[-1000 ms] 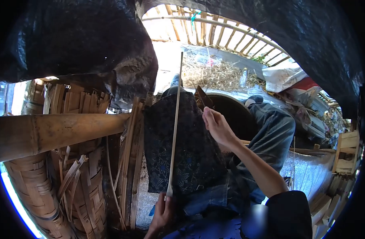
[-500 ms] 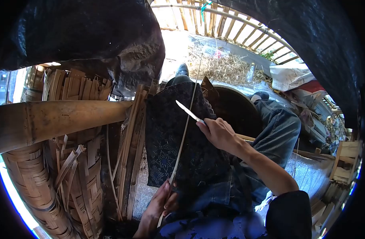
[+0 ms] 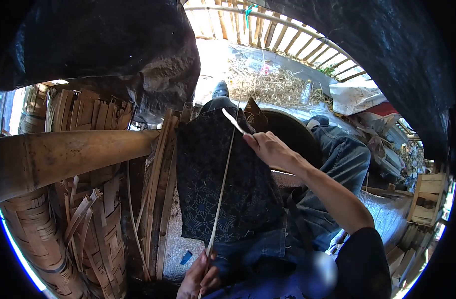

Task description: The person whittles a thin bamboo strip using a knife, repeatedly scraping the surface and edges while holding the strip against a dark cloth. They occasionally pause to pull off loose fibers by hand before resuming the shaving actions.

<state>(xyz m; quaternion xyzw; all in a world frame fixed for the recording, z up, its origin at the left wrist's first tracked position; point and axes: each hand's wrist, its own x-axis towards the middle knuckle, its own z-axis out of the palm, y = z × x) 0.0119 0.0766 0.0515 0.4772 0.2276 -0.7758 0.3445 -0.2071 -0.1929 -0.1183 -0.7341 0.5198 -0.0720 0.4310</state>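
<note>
Where the knife (image 3: pixel 232 121) sat mid-strip half a second earlier, it now sits higher along the bamboo strip (image 3: pixel 222 187); right hand (image 3: pixel 267 148) closed on its handle, left hand (image 3: pixel 200 276) pinching the strip's lower end over the dark cloth (image 3: pixel 208 184) on the lap: shaving stroke progressing outward.

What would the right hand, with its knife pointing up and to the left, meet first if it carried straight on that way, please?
Probably the thin bamboo strip: the knife in the right hand has its tip right beside it. Depth is unclear, so it may pass above.
</note>
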